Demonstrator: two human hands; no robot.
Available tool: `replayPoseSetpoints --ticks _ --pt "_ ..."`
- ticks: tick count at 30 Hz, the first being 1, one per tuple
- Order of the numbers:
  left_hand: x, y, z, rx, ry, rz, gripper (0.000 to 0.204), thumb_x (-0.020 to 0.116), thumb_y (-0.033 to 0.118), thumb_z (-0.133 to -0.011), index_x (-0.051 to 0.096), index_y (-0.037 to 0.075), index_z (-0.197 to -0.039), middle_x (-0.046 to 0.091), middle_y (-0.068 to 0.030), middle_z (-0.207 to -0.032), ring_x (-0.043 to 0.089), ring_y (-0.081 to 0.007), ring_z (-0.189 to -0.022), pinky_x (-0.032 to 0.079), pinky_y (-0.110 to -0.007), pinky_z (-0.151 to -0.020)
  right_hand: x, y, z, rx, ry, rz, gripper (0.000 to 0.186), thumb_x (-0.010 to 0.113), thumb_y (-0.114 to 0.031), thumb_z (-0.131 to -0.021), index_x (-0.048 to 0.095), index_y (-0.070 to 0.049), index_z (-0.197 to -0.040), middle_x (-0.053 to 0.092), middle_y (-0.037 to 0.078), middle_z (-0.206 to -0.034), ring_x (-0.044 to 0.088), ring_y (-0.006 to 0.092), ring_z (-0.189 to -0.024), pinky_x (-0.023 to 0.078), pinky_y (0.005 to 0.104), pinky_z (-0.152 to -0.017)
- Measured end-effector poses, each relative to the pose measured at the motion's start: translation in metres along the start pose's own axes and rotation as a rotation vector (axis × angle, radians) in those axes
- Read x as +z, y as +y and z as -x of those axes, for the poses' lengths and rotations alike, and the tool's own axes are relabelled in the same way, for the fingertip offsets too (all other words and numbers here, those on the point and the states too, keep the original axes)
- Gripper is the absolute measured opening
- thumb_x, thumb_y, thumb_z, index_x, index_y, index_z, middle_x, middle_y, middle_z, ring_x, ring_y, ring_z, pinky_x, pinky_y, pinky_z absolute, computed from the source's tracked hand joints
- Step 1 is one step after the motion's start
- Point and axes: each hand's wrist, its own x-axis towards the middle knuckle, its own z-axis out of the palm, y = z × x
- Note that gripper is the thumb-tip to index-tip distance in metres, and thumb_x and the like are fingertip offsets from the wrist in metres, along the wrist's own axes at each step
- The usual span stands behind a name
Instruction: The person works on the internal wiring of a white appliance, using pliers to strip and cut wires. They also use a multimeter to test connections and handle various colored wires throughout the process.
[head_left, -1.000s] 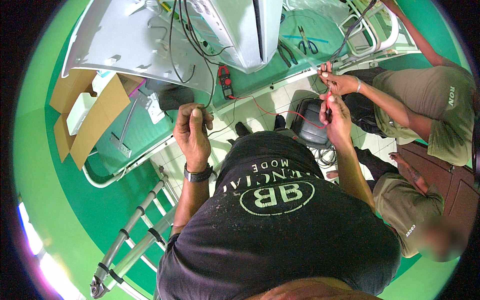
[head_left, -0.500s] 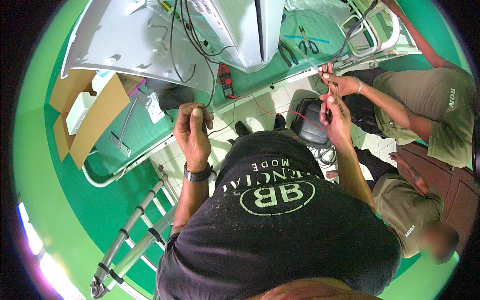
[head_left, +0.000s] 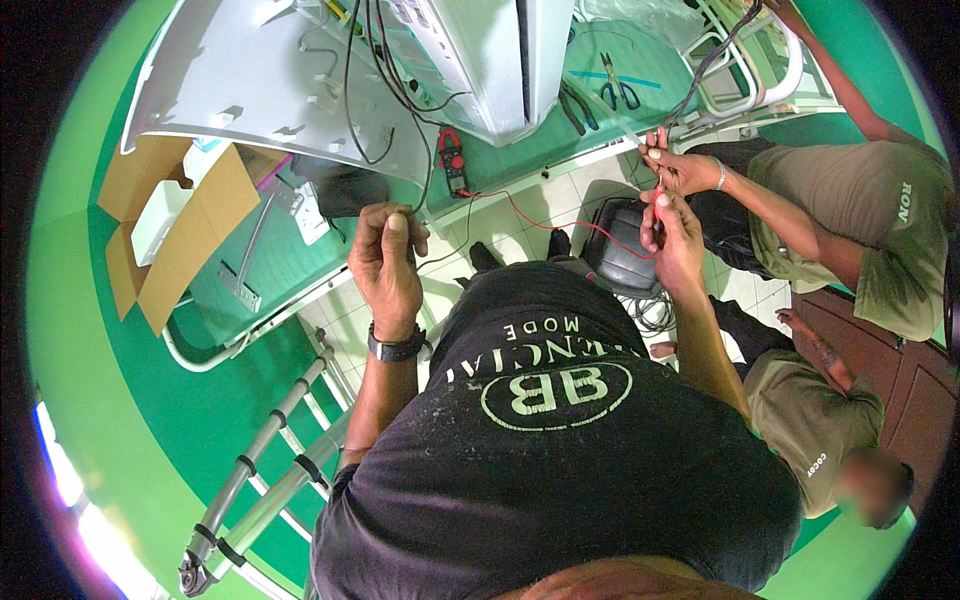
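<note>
My left hand point(head_left: 388, 268) is closed in a pinch on the end of a dark cable point(head_left: 428, 180) that hangs from the white air-conditioner unit point(head_left: 490, 60). A thin black lead runs behind this hand; whether a black probe lies in it is hidden. At the right, my right hand point(head_left: 675, 240) grips a red test probe point(head_left: 660, 206), its tip up by a co-worker's hand point(head_left: 688, 172), which holds the end of some dark wires point(head_left: 700, 75). A red lead point(head_left: 540, 225) links the probe to a red clamp meter point(head_left: 453, 165) hanging at the table's edge.
On the green table point(head_left: 640, 50) lie dark-handled pliers point(head_left: 574, 108) and blue-handled scissors point(head_left: 617, 88). A white cover panel point(head_left: 250, 90) and an open cardboard box point(head_left: 190, 230) are at left, above a folding ladder point(head_left: 265, 440). A black seat point(head_left: 620, 245) and another person point(head_left: 815, 410) are at right.
Both my hands and the co-worker's hand stay almost still. The person at lower right has shifted slightly.
</note>
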Motion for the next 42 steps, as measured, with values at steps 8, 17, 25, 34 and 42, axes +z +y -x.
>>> replayPoseSetpoints --ticks 8,17,25,34,42 --pt "0.005 0.003 -0.001 0.002 0.035 -0.034 0.016 0.055 0.017 -0.105 0.064 0.003 -0.102 0.06 -0.0044 -0.081 0.052 -0.0107 -0.066 0.042 -0.025 -0.059 0.002 -0.003 0.001 -0.016 -0.012 0.016 0.03 0.055 -0.03 -0.105 0.063 -0.002 -0.111 0.054 -0.001 -0.076 0.047 0.0066 -0.057 0.032 0.0219 -0.049" --pt "0.002 0.001 -0.002 -0.016 0.021 0.001 0.017 0.055 0.015 -0.106 0.062 0.0 -0.101 0.057 -0.0062 -0.092 0.054 -0.0107 -0.072 0.045 -0.025 -0.059 0.003 -0.002 0.002 0.005 0.005 0.008 0.028 0.056 -0.029 -0.105 0.064 -0.002 -0.11 0.054 -0.001 -0.076 0.047 0.0066 -0.057 0.032 0.022 -0.049" --pt "0.002 0.0 -0.001 -0.02 0.038 0.001 0.016 0.055 0.017 -0.105 0.062 0.003 -0.103 0.06 -0.0052 -0.085 0.054 -0.0108 -0.069 0.043 -0.025 -0.058 0.009 -0.004 0.002 -0.021 -0.013 0.033 0.027 0.055 -0.029 -0.105 0.064 -0.004 -0.108 0.053 -0.002 -0.074 0.046 0.0056 -0.057 0.031 0.0217 -0.048" --pt "0.002 0.0 0.002 -0.099 0.03 0.116 0.015 0.056 0.019 -0.105 0.062 0.005 -0.104 0.061 -0.0047 -0.084 0.056 -0.0119 -0.07 0.043 -0.025 -0.058 0.043 0.003 0.008 -0.021 -0.216 0.092 0.027 0.054 -0.029 -0.105 0.064 -0.005 -0.111 0.051 -0.003 -0.07 0.043 0.0035 -0.056 0.03 0.0204 -0.047" --pt "0.01 0.0 0.004 -0.208 0.047 0.226 0.015 0.055 0.016 -0.105 0.062 0.002 -0.105 0.062 -0.0048 -0.087 0.058 -0.0113 -0.072 0.045 -0.025 -0.06 0.152 0.0 -0.001 0.13 -0.582 -0.009 0.027 0.059 -0.03 -0.103 0.063 -0.007 -0.116 0.048 -0.007 -0.072 0.04 0.0031 -0.058 0.028 0.0211 -0.05"
